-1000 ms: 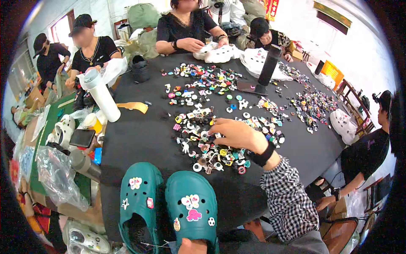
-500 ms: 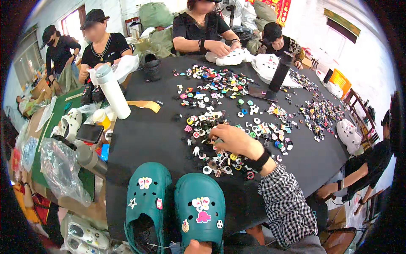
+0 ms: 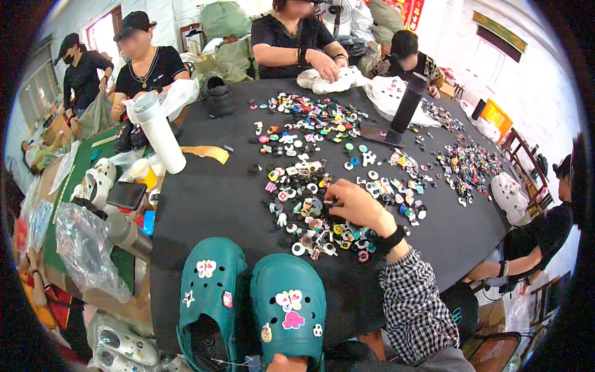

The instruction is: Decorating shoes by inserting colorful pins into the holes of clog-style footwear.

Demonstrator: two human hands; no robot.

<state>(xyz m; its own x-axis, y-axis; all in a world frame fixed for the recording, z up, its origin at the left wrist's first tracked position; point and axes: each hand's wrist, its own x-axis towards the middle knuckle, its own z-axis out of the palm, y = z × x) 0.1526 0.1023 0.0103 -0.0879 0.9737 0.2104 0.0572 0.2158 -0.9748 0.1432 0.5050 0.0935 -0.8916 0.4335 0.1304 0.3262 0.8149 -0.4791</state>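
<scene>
At six o'clock on a black-topped table, a teal clog stands toe up, its front set with a butterfly charm, a pink charm and a football charm. The worker's left hand shows little more than a thumb at the shoe's opening, closed on it, the other fingers hidden. Beside it at seven o'clock stands the matching clog; neither shoe has gained a charm since half a second ago.

Just off center toward four o'clock, the right hand has shifted toward three o'clock across the charm pile, uncovering more of it. Its fingers are drawn nearly together; whether they pinch a charm cannot be told, though a blurred grayish piece shows beside the fingertips.

At twelve o'clock, a co-worker bends over a white clog, one hand now raised higher above it. A white bottle stands at ten o'clock, a black cylinder at two.
</scene>
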